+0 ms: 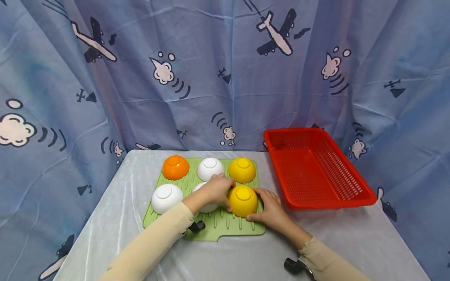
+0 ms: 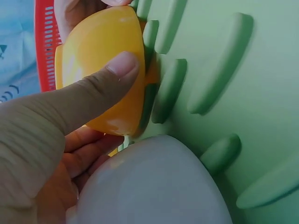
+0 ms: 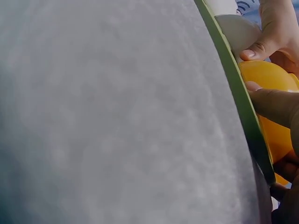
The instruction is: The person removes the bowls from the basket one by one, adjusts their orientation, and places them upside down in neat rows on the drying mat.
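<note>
An upside-down yellow bowl (image 1: pixel 243 201) sits at the front right of a green drying mat (image 1: pixel 242 228), held from both sides. My left hand (image 1: pixel 218 190) grips its left side, the thumb (image 2: pixel 122 65) laid across the outer wall and the fingers curled behind it. On the other side my right hand (image 1: pixel 270 208) holds the bowl, thumb near the front rim and fingers round the right. Partly hidden under my left wrist is an overturned white bowl (image 1: pixel 209 207). Another yellow bowl (image 1: pixel 242 170) rests directly behind the gripped one.
Also upside down on the mat are an orange bowl (image 1: pixel 175 168) and white bowls at back centre (image 1: pixel 210 168) and front left (image 1: pixel 166 199). A red perforated basket (image 1: pixel 286 187) stands to the right on the grey-covered table (image 1: pixel 116 203). A blue patterned curtain (image 1: pixel 197 78) hangs behind.
</note>
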### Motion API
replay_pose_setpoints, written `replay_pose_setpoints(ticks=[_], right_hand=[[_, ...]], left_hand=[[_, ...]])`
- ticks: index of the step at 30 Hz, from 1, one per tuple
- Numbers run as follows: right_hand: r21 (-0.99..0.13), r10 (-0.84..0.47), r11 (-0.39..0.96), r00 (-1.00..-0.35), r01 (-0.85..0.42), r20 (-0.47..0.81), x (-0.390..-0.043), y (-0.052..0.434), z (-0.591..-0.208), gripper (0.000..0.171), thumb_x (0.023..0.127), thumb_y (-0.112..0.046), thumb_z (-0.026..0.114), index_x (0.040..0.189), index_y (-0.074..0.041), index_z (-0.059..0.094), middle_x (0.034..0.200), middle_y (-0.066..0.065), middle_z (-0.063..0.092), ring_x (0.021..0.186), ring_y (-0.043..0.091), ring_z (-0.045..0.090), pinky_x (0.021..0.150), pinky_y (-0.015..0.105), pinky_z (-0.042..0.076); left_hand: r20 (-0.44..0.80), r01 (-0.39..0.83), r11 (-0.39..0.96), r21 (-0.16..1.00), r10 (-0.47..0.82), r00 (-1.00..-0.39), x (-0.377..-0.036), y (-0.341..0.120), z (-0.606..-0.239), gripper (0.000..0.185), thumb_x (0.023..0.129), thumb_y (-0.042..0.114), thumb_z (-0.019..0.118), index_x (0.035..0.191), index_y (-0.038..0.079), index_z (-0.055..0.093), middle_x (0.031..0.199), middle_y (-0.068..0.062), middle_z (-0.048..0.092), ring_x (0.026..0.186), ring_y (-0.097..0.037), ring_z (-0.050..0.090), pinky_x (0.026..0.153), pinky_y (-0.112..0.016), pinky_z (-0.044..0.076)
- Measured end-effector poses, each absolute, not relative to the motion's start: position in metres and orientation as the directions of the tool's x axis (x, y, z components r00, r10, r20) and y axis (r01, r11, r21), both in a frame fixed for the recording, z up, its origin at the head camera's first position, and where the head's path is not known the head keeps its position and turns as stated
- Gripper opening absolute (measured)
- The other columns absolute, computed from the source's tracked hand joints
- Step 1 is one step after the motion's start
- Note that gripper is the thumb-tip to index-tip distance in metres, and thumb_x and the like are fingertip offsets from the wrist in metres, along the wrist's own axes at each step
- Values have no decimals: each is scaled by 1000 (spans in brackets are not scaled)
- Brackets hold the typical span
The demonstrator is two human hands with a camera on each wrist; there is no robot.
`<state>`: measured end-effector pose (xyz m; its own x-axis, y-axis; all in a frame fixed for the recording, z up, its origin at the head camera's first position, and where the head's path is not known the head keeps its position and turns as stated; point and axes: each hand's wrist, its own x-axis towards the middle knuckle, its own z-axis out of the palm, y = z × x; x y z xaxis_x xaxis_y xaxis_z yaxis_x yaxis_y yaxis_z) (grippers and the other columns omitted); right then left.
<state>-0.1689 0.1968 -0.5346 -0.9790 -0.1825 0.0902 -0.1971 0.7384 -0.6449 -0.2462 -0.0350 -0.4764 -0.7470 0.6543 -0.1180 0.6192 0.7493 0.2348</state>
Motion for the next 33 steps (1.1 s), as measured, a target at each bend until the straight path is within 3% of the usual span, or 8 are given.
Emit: replay_pose_setpoints(ticks=[7,19,26,30,33], right_hand=[[-649,-183,736,-979,-194,86,-168,200,-536,105,63,-36,99,149,-5,48,148,18,52,140,40,40,113,64,22],[-667,-186,717,-978,-202,96,-173,204,-539,102,65,-41,97,149,-7,51,147,15,55,140,38,43,113,63,23],[-653,-192,728,-976,-211,101,-178,202,-537,101,65,-38,97,149,-5,50,147,17,54,140,39,42,113,65,23],[-658,-199,722,-975,-214,99,-172,200,-533,100,70,-38,95,151,-4,47,151,19,49,142,42,39,113,70,22],[-671,-200,701,-969,-243,142,-166,198,-527,97,73,-36,93,151,-4,45,153,20,46,142,42,39,113,71,24]], left_hand=[[-89,653,732,195,676,-732,-246,-33,-479,72,59,53,97,117,19,70,108,8,72,97,-14,51,82,-32,34],[-135,633,698,334,700,-701,-261,-38,-475,68,66,47,95,123,19,73,117,7,72,102,-12,52,86,-31,36],[-123,650,703,289,701,-703,-266,-39,-476,70,65,51,94,124,20,73,117,9,72,102,-12,52,87,-33,36],[-97,650,698,301,700,-707,-260,-44,-478,73,69,53,91,130,20,70,125,9,71,107,-13,53,92,-36,37],[-45,639,672,375,702,-711,-253,-52,-476,71,74,49,89,134,17,68,132,8,68,115,-15,55,99,-41,39]])
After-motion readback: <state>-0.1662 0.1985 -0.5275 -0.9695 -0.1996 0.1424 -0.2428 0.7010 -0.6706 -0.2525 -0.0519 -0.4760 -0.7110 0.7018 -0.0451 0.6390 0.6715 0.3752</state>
